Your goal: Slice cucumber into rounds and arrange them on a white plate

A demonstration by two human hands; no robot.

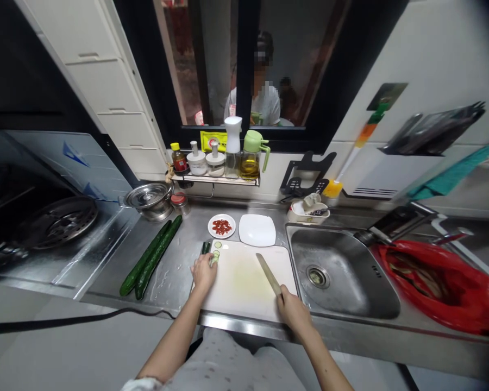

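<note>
1. The step in hand looks like the tending of cut cucumber slices [218, 245] rather than a cut: they lie in the far left corner of the white cutting board [244, 304], and the knife [269, 274] is well apart from them, on the right.
2. The hands are apart. The left hand [205, 273] reaches over the board's left edge, its fingertips at the slices; whether they grip one I cannot tell. The right hand [292, 309] is closed round the knife's handle near the board's right edge, blade pointing far and left.
3. In my judgement, handling these slices next calls for a light pinch on the left, with the blade kept clear.
4. Counted: one knife, one board, two whole cucumbers [160, 258] side by side on the desk [106, 282] at left, and two dark green pieces [206, 248] just beyond the left hand. About three slices show; fingers may hide more.
5. Beyond the board: one square white plate [257, 230] and, left of it, one round dish [210, 227] of red pieces, too many to count.
</note>
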